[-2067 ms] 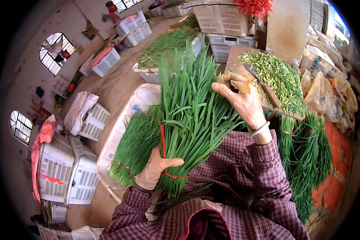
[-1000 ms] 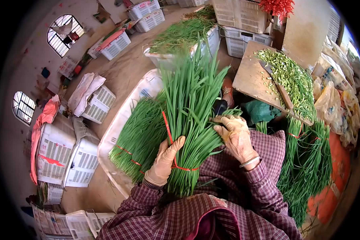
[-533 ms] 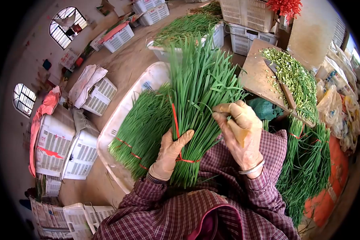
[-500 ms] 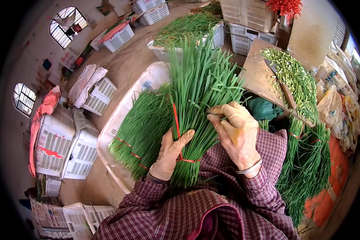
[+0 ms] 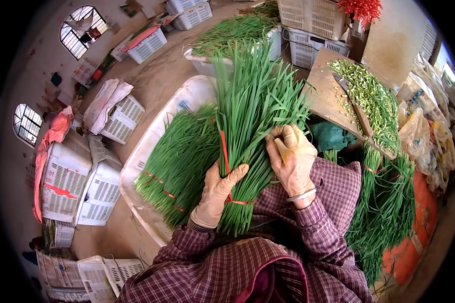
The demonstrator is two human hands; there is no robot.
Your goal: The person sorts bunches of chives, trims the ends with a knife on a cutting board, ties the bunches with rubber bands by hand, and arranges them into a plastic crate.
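A large bundle of garlic chives [image 5: 258, 96] stands in front of me, leaves fanned upward, with a red tie [image 5: 237, 202] around its lower stems. My left hand [image 5: 218, 194], gloved, grips the bundle low on its left side, thumb across the stems. A loose red tie end sticks up above that thumb. At the bundle's right side, my right hand [image 5: 290, 159] has its gloved fingers curled and pinched against the outer leaves; its fingertips are partly hidden. Beside my left hand, more tied chives [image 5: 179, 166] lie in a white tub [image 5: 136, 174].
To the right, a board [image 5: 318, 96] carries chopped greens [image 5: 364, 91] and a knife [image 5: 356, 108]. Tied chives [image 5: 384, 217] hang below it. Another crate of greens [image 5: 237, 35] stands ahead. White crates [image 5: 65, 177] line the left, and plastic bags [image 5: 417, 136] are at far right.
My right hand has moved slightly left and down, closer against the bundle's leaves. My left hand keeps its grip on the bundle. The view has shifted a little.
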